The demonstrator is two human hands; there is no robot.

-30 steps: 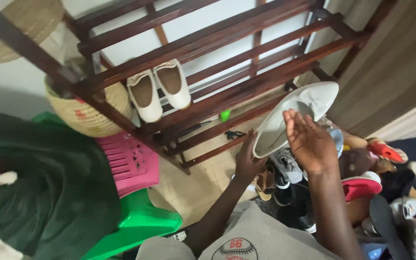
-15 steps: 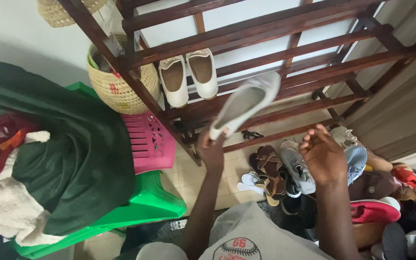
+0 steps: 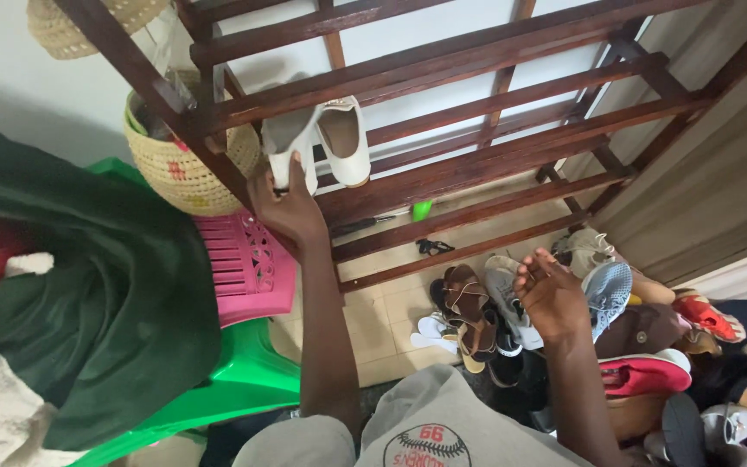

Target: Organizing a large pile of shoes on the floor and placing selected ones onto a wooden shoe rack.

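Up on the rack [image 3: 477, 164], left hand [image 3: 287, 207] grips a white shoe [image 3: 289, 143], fingers closed on its heel, long axis pointing away, beside its mate [image 3: 345, 138]. Right hand [image 3: 551, 294] hovers loosely curled, holding nothing, over the shoe pile [image 3: 650, 346].

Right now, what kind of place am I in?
Probably a home entryway or shoe storage corner: a wooden shoe rack against the wall, a pile of shoes on the tiled floor, and a woven basket beside it.

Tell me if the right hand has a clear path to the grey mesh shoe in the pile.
Probably yes. The right hand hovers empty just beside the grey mesh shoe, which lies on top of the pile with nothing covering it.
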